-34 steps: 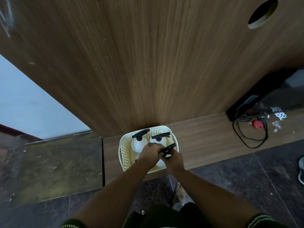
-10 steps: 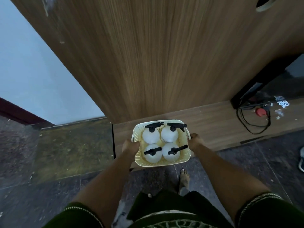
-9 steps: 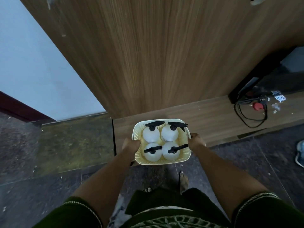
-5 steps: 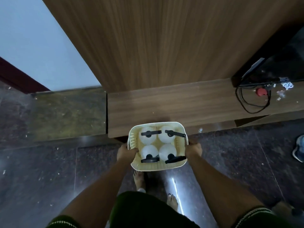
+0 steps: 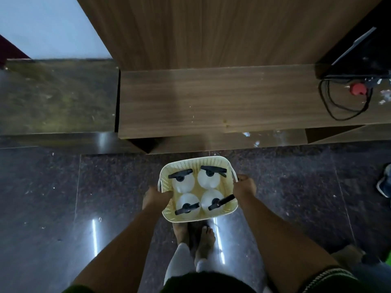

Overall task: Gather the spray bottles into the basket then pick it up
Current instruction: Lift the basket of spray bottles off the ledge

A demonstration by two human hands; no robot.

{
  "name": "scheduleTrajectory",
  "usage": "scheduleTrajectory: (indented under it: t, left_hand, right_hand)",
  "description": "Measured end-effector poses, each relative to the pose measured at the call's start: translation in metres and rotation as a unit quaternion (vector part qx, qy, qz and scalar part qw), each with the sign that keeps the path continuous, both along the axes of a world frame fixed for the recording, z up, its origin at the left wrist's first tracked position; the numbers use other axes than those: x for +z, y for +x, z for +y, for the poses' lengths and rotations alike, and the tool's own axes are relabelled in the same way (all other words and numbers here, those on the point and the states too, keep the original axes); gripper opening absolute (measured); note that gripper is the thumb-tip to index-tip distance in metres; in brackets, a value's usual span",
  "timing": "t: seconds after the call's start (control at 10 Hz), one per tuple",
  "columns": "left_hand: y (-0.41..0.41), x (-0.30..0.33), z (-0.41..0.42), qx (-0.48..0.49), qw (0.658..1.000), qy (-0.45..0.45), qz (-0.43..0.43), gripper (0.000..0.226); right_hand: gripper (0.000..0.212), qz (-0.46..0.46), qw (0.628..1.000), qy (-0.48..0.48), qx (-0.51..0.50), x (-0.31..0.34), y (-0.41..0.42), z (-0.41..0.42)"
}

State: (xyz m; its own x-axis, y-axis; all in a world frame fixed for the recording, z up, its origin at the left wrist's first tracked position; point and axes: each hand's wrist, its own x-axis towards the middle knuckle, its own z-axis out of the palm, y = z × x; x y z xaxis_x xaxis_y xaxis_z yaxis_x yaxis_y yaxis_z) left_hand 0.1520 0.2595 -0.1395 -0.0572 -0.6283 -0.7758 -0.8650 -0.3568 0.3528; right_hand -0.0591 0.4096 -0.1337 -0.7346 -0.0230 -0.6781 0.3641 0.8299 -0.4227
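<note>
A cream perforated plastic basket [image 5: 191,162] hangs in the air above the dark floor, clear of the wooden ledge. Several white spray bottles with black trigger heads [image 5: 208,179] stand upright inside it, packed side by side. My left hand [image 5: 155,195] grips the basket's left rim. My right hand [image 5: 244,186] grips its right rim. Both forearms reach in from the bottom of the view.
A low wooden ledge [image 5: 211,100] runs in front of a tall wood panel. A black cable [image 5: 342,106] and a red item [image 5: 358,89] lie on its right end. The floor [image 5: 63,197] is dark polished tile. My bare feet [image 5: 193,235] are below the basket. A shoe [image 5: 384,182] is at the right edge.
Both hands took hold of the basket's sides and lifted it off the wooden ledge. It has come back toward me and now hangs over the floor.
</note>
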Motion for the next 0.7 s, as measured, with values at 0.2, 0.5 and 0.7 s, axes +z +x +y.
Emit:
scheduleTrajectory:
  t: [0.2,0.5,0.7]
  left_hand:
    - [-0.022,-0.085,-0.022,0.025,0.999,-0.024,0.005,0.060]
    - [-0.088,-0.197,-0.120,0.049,0.989,-0.135,0.044,0.053]
    - [-0.120,-0.251,-0.171,0.037,0.975,-0.212,0.060,0.036]
  right_hand:
    - [0.032,0.025,0.999,-0.008,0.025,-0.076,-0.023,-0.030]
    - [0.032,0.069,0.995,-0.069,0.023,-0.198,-0.074,-0.113]
    - [0.034,0.048,0.989,-0.143,0.004,-0.264,-0.120,-0.166]
